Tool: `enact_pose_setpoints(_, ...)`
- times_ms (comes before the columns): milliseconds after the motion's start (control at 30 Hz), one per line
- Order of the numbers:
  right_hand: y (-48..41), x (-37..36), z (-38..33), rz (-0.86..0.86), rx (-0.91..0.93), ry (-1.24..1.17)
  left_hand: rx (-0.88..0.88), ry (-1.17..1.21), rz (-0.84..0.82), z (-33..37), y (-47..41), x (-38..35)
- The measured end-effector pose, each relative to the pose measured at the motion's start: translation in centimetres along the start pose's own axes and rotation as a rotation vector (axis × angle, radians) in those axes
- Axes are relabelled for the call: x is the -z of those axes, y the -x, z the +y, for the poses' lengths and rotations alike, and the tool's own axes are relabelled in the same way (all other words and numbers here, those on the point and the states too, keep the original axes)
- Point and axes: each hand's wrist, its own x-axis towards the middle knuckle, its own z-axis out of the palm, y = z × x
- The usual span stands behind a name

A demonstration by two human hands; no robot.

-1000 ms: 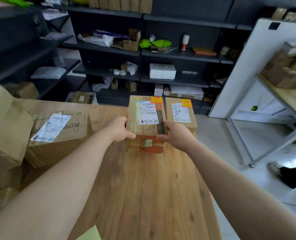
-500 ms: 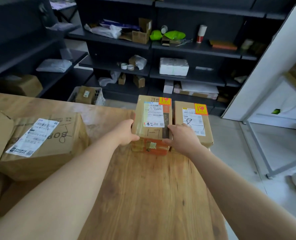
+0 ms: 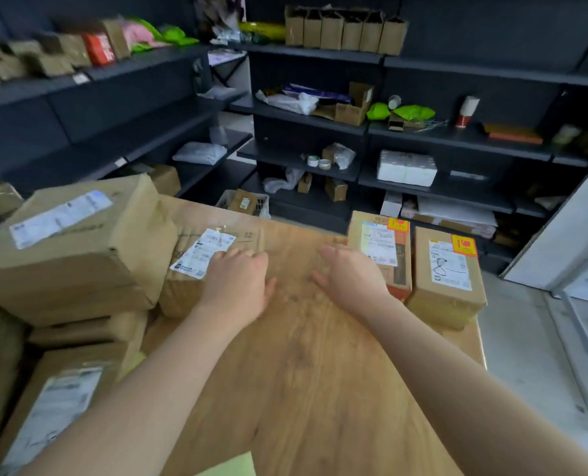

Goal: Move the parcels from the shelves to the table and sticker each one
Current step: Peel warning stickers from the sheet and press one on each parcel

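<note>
The fingers of the left hand [image 3: 235,283] lie relaxed on the near corner of a labelled parcel [image 3: 196,259]. The right hand [image 3: 351,276] keeps its fingers straight and apart, holding nothing, just beside an orange-stickered parcel [image 3: 385,242]. A second stickered parcel [image 3: 447,276] stands next to it on the wooden table [image 3: 302,372].

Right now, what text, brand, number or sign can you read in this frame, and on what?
Nothing can be quoted; all print is blurred or too small.
taped parcel: orange sticker has a red pictogram, white label unreadable.
right parcel: corner sticker and address label unreadable.
left parcel: shipping label blurred.
big box: top label smeared.
red pack, upper left: unreadable.
</note>
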Motion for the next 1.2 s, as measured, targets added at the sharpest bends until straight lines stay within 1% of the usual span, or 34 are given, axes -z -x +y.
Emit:
enact_pose_setpoints(67,0.4,0.5,-4.0,0.022,0.06,-0.013,0.062,-0.019,0.044,-3.3,2.2,2.0)
enact_pose_setpoints(167,0.6,0.9,-9.7,0.038,0.123,-0.102,0.146,-0.049,0.118,-8.7,5.2,4.7)
enact_pose_setpoints(267,0.0,0.8,-15.1,-0.005,0.18,-0.153,0.278,-0.064,0.13,-14.6,7.9,6.9)
enact_pose_setpoints(367,-0.9,0.8,-19.9,-0.052,0.201,-0.237,0.433,-0.066,0.06,-20.6,9.5,7.5)
enact_pose_setpoints(467,-2.4,0.4,-23.5,-0.088,0.204,-0.296,0.565,-0.065,-0.069,-25.4,10.4,7.3)
enact_pose_setpoints(533,-3.5,-0.2,-25.3,-0.129,0.195,-0.31,0.618,0.034,-0.136,-28.0,10.5,6.7)
enact_pose_setpoints(600,-4.5,-0.5,-26.4,-0.17,0.192,-0.303,0.652,0.205,-0.164,-29.8,10.1,5.9)
enact_pose_setpoints(700,-5.4,-0.9,-27.1,-0.203,0.188,-0.297,0.655,0.375,-0.152,-31.0,9.1,5.0)
enact_pose_setpoints(800,-5.5,-1.3,-27.5,-0.186,0.193,-0.256,0.661,0.49,-0.08,-30.9,8.8,4.9)
enact_pose_setpoints(867,-5.1,-1.4,-27.5,-0.159,0.193,-0.241,0.663,0.518,-0.026,-30.5,9.0,5.0)
enact_pose_setpoints(967,-3.3,-1.2,-26.8,-0.124,0.159,-0.303,0.649,0.531,0.01,-29.4,9.9,5.6)
enact_pose_setpoints(1100,1.1,0.1,-24.7,-0.015,0.106,-0.356,0.56,0.613,0.062,-26.7,11.8,6.9)
enact_pose_setpoints(1200,5.2,1.9,-22.5,0.064,0.07,-0.378,0.503,0.608,0.107,-24.0,13.3,8.1)
